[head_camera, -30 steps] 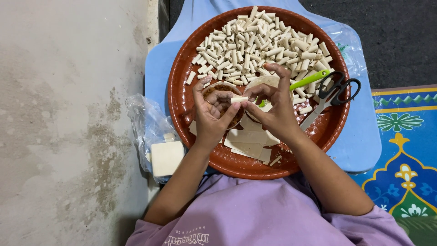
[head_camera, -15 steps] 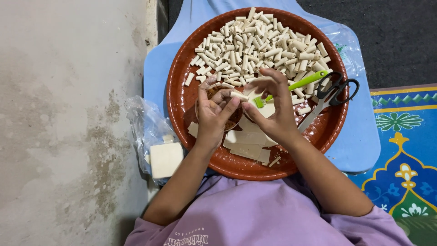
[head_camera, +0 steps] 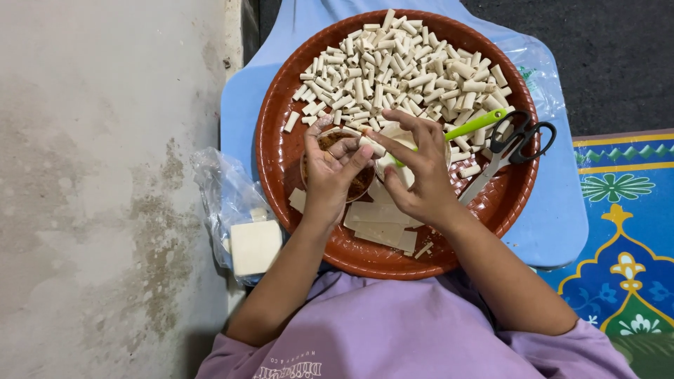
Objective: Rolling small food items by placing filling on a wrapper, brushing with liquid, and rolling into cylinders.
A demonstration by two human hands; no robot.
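Hands: left hand [head_camera: 335, 172] and right hand [head_camera: 414, 168] pinch 1 pale roll [head_camera: 372, 147] between fingertips | above brown tray [head_camera: 281, 151]

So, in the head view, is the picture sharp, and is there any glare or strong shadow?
Head view: sharp overall, light soft and even; the left hand and right hand show no motion blur; faint sheen on the brown tray rim and the plastic bag; only weak shadows under the arms.
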